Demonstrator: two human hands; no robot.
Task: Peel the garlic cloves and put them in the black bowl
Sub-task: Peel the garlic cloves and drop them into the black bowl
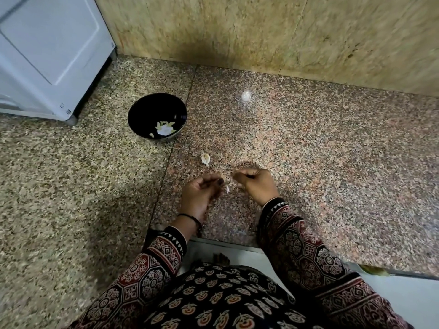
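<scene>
The black bowl stands on the counter at the left and holds a few pale peeled garlic cloves. An unpeeled garlic clove lies on the stone just beyond my hands. Another whitish garlic piece lies farther back, blurred. My left hand is curled, and a small pale garlic clove shows at its fingertips. My right hand is close beside it with its fingers pinched together; a thin pale scrap of garlic skin seems to sit at their tips.
A speckled granite counter runs to a beige stone wall behind. A white appliance stands at the back left, close to the bowl. The counter's front edge lies under my forearms.
</scene>
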